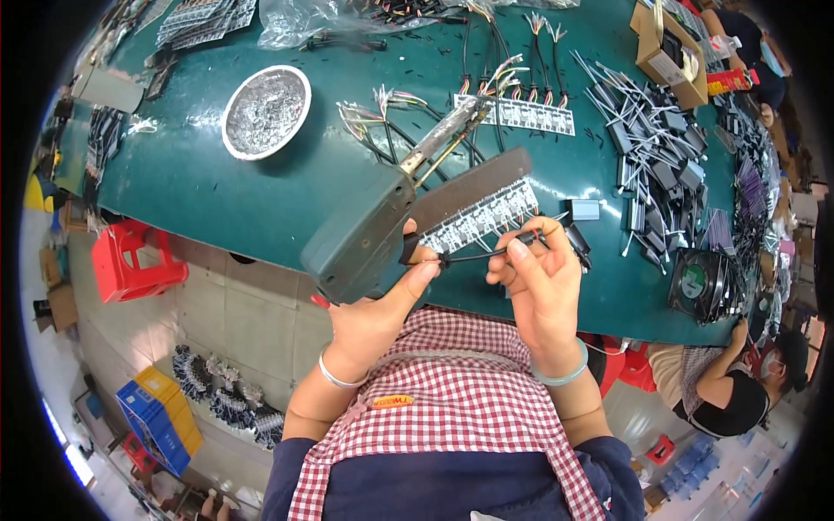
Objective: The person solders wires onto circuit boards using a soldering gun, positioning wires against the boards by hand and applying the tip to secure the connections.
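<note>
My left hand (369,317) is closed, its thumb and forefinger pinching one end of a short black cable (476,255). In a pinch at its other end, by a thicker black part with a bit of red, is my right hand (546,282). A bulky dark grey tool (360,230) with a long metal barrel lies against my left hand and hides part of it; whether the hand also grips it, I cannot tell. Just beyond the cable, a white circuit-board panel (480,217) with thin wires rests along a brown block (469,187).
A white bowl (266,113) of grey material stands left on the green table (217,200). Farther back lies another board panel (530,115) with wired cables. Grey cases with white leads (660,165) are heaped right, near a black fan (699,285). A person (725,382) sits at right.
</note>
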`<state>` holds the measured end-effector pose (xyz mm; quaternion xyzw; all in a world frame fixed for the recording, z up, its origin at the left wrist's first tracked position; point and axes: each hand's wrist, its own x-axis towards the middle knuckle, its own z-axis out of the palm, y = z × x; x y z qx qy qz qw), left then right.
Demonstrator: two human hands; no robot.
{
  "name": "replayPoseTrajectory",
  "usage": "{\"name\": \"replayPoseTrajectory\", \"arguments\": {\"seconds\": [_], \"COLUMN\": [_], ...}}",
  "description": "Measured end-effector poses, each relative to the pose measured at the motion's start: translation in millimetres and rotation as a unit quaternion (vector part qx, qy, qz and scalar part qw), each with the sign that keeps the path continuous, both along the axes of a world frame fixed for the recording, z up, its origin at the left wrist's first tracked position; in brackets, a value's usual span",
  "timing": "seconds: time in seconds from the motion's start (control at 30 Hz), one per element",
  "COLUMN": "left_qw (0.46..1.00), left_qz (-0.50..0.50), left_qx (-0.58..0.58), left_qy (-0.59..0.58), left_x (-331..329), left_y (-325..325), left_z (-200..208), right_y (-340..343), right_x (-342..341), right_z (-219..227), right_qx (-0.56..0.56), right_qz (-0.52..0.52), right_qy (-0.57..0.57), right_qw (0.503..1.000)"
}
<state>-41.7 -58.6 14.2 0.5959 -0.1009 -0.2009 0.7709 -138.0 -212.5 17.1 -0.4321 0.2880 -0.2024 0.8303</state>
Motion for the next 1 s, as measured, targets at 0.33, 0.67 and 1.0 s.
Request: {"name": "replayPoseTrajectory", "arguments": {"seconds": [0.33,0.67,1.0], "left_qw": [0.998,0.998,0.996], "left_qz": [-0.058,-0.065,-0.054], "left_qx": [0.004,0.000,-0.033], "left_qy": [0.008,0.027,0.067], "left_x": [-10.4,-13.1,-14.1], "left_y": [6.1,8.7,2.2], "left_z": [-0.2,-11.4,-11.7], "right_y": [5.3,19.9,27.9], "right_x": [-4.7,-9.2,-12.6], "right_z": [16.4,7.0,1.1], "right_qx": [-0.618,-0.467,-0.466], "right_qz": [0.136,0.105,0.076], "right_qy": [-0.041,0.011,0.012], "right_qw": [0.773,0.878,0.882]}}
